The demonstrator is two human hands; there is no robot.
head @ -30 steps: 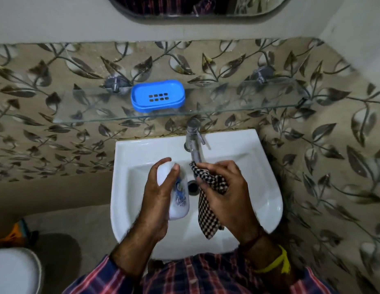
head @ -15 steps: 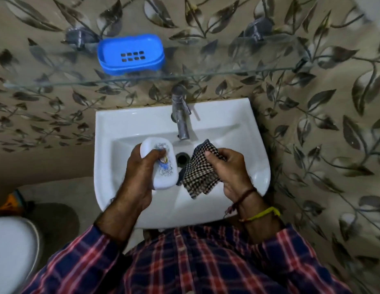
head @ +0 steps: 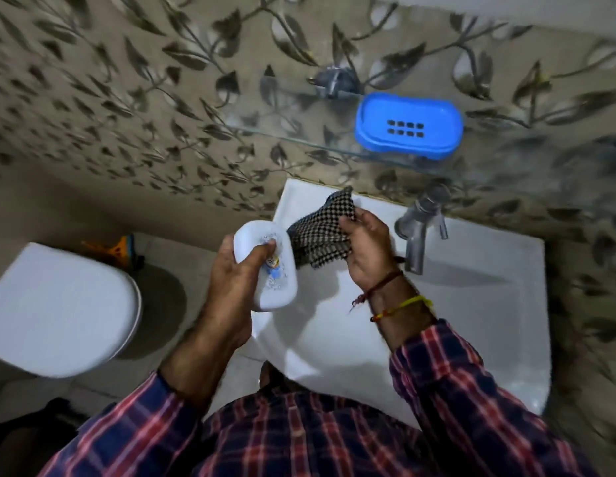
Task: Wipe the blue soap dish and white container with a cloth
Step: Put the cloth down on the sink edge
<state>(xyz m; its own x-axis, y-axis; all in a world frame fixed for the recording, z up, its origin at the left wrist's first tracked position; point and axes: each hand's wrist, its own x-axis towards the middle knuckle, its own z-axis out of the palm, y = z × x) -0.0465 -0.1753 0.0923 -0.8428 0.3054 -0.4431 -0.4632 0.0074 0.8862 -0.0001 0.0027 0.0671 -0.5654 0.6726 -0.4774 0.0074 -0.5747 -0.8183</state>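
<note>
My left hand (head: pixel 230 280) grips a white oval container (head: pixel 265 266) with a printed label, held over the left edge of the sink. The thumb lies across its face. Beside it my right hand (head: pixel 366 246) holds a black-and-white checked cloth (head: pixel 320 232), whose left edge touches the container's right side. The blue soap dish (head: pixel 408 127) with its drain slots sits on the glass shelf (head: pixel 299 142) above the sink, apart from both hands.
A white sink (head: pixel 471 304) is below my hands, with a metal tap (head: pixel 418 232) just right of my right hand. A white toilet lid (head: pixel 59 311) stands at the left, with an orange object (head: pixel 114 249) behind it. Leaf-patterned tiles cover the wall.
My view has swung left, so the sink and soap dish now lie to the right. Both hands have shifted toward the sink's left edge, and the cloth has come against the container.
</note>
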